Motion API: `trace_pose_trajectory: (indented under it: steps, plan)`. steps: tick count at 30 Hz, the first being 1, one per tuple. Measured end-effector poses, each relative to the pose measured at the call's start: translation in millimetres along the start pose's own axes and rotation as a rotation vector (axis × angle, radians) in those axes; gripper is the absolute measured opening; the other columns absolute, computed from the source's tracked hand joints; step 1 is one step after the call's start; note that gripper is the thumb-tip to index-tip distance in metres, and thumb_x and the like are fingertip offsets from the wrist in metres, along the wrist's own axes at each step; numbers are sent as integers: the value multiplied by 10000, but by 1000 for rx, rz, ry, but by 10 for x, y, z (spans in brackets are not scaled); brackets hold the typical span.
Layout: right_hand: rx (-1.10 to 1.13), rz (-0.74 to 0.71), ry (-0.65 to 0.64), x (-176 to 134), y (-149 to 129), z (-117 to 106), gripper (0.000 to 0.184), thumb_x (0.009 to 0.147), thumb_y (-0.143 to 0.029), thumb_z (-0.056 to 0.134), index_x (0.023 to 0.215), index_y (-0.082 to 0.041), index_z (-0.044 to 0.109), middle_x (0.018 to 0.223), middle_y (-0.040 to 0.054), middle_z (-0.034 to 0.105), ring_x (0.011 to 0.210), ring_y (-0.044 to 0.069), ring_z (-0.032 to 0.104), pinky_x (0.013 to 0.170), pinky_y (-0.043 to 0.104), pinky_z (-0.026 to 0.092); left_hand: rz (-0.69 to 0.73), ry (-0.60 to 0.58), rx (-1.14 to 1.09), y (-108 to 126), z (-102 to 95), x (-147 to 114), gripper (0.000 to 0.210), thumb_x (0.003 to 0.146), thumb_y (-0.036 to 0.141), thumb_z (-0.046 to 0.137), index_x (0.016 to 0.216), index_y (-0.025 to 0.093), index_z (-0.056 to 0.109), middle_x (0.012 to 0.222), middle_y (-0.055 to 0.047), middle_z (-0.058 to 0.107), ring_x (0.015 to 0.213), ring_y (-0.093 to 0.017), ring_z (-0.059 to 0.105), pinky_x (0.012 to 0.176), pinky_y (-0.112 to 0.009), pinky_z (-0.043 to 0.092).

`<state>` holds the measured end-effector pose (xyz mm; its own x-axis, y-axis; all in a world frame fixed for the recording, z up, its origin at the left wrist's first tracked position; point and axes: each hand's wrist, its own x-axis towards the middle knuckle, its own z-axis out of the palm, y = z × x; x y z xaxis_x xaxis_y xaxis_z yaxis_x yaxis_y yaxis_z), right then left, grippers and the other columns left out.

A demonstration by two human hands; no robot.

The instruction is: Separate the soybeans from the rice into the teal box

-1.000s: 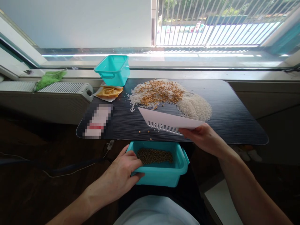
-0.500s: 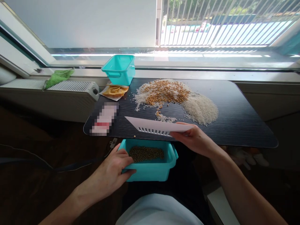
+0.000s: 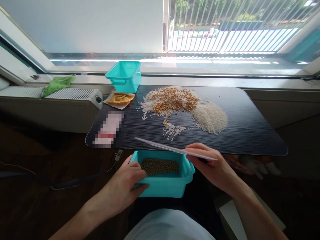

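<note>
My left hand point(image 3: 130, 180) is closed on the left rim of a turquoise plastic bin point(image 3: 166, 188) in front of the table's near edge. Round, brownish pea-like grains point(image 3: 160, 166) cover part of its floor. Between the thumb and fingers of my right hand point(image 3: 212, 166) is a thin white slotted sheet point(image 3: 160, 145), seen almost edge-on. It slants over the bin's far rim, its left end higher. Beyond it, white rice point(image 3: 211, 116) lies in a heap on the table, with tan chickpea-like grains point(image 3: 172, 98) spread over its left part.
The dark table point(image 3: 250, 133) stands below a window. At its back left are a second turquoise bin point(image 3: 126, 78) and a folded yellow-orange cloth point(image 3: 120, 98). A blurred-out flat item point(image 3: 107, 130) lies nearer. A radiator point(image 3: 72, 94) with a green cloth point(image 3: 58, 85) is on the left.
The slotted sheet has come lower and tipped nearly edge-on, with my right hand moving down toward the bin. My left hand keeps its grip on the rim. The view has shifted slightly.
</note>
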<state>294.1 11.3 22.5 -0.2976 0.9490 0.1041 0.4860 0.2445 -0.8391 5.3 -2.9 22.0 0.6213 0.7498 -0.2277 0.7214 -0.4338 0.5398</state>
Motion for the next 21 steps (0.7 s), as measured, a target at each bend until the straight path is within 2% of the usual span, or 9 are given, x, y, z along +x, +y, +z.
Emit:
trace_pose_trajectory:
  steps: [4,6,11,21]
  plan:
    - [-29,164,336,-59,196,-100,201,846,-362,614,834,-187,712,749,29,687,659,173,620,588,253,489,31,-40,-7,96,18,129,199,882,185,572,687,191,537,760,9,603,885,-182,575,1132,-474,281]
    - [-42,199,416,6,272,-143,210,818,-375,627,797,-181,707,686,23,674,632,186,617,566,267,486,35,-42,-9,115,31,156,202,880,172,565,682,191,529,767,12,605,899,-177,577,1155,-482,243]
    - [-72,201,376,255,349,-201,248,798,-365,615,857,-153,730,741,26,708,702,208,652,636,289,495,17,-54,-3,128,46,156,187,854,136,556,678,193,534,748,17,597,878,-168,577,1185,-502,178]
    - [-78,205,345,601,396,-182,286,762,-399,589,702,-155,724,596,13,643,667,201,621,560,259,435,-11,-76,4,111,47,147,160,851,125,539,705,191,550,747,23,589,873,-159,574,1192,-511,158]
